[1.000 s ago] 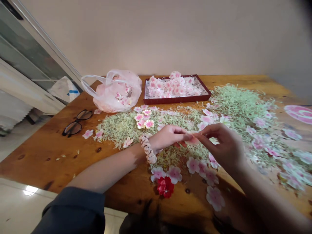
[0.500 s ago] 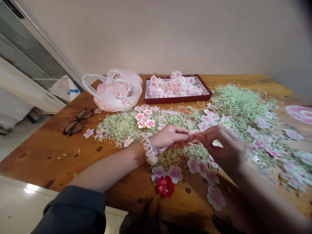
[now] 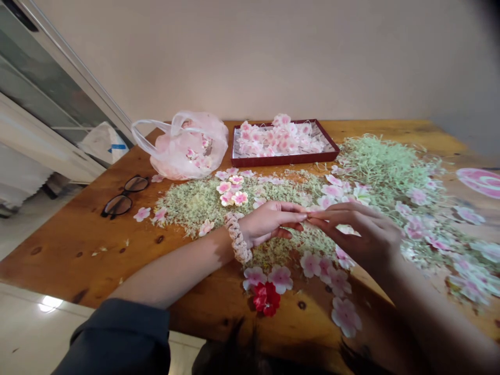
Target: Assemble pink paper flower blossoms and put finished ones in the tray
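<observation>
Nothing here can be read from where I stand. The round pink disc (image 3: 479, 183) on the desk (image 3: 78, 260) has pale curving marks, too blurred to make out, and the white bag (image 3: 97, 148) shows only a blue stripe (image 3: 118, 147).

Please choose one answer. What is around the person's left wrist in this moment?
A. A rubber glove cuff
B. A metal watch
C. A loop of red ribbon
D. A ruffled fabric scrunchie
D. A ruffled pale pink fabric scrunchie sits around the wrist, just behind the left hand.
</observation>
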`<state>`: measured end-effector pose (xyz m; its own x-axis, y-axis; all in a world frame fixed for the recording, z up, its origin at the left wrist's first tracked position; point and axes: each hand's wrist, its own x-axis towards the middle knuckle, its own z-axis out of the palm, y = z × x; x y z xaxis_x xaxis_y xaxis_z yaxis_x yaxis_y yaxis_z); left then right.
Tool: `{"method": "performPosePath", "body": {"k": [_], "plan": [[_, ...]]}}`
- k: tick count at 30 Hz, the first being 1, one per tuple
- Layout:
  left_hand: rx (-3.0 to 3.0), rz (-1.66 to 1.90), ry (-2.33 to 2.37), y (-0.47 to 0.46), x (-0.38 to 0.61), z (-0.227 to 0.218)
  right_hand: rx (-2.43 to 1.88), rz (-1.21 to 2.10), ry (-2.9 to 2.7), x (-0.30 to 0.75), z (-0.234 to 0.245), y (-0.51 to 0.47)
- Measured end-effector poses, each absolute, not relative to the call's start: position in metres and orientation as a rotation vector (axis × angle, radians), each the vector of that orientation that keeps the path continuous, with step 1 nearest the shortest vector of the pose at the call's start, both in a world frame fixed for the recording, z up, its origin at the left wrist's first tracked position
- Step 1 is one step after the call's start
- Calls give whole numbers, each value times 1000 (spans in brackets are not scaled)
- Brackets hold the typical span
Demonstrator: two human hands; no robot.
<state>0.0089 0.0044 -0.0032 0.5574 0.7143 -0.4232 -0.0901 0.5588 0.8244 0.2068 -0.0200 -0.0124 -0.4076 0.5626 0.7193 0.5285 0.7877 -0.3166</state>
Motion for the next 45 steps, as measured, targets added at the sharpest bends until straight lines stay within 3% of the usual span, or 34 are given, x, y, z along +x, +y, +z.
{"method": "performPosePath", "body": {"k": [12,15,20,23,36,45], "plan": [[1245,644,781,2,8,0,-1078,344,-1895,202,-15,-21],[1329,670,821,1,8,0,-1082,579,-1842,202,-16,-18],[1471,708,775,0,5,-1,-996,1289,-1631,203,-17,-13],[1485,726,762,0,3,2,-944,1468,-1536,203,-17,-15],[1647,1113,1083,-14,-20,62,-1092,1141,-1326,219,-5,-9],[1497,1044,1135,-42,-21,6,-1209,861,-1405,223,6,-12]]}}
